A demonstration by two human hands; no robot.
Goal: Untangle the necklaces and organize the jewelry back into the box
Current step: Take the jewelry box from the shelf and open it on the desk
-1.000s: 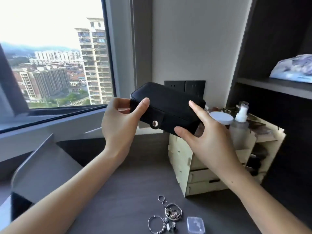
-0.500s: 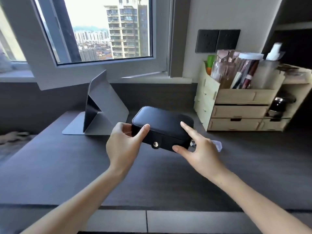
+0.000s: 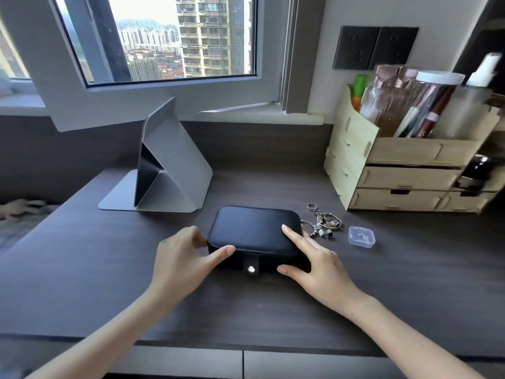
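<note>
Dark desk (image 3: 109, 269) — jewelry (image 3: 323, 225) just beside the box (image 3: 257, 231), clear case (image 3: 361, 236) beyond.

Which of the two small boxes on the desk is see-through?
The small plastic box at the right, beyond the jewelry. The black box is opaque, its snap closed.

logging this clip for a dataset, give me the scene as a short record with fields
box: black box, shut, snap tab fastened, lying flat on the desk
left: left hand holds the box's left front corner, thumb on the front
right: right hand holds the right front corner, index finger on the lid, thumb on the front
jewelry: jewelry in a tangled pile on the desk, close beside the box's right side
case: small clear case, right of the jewelry
behind: grey stand at left, wooden organizer at right
</note>
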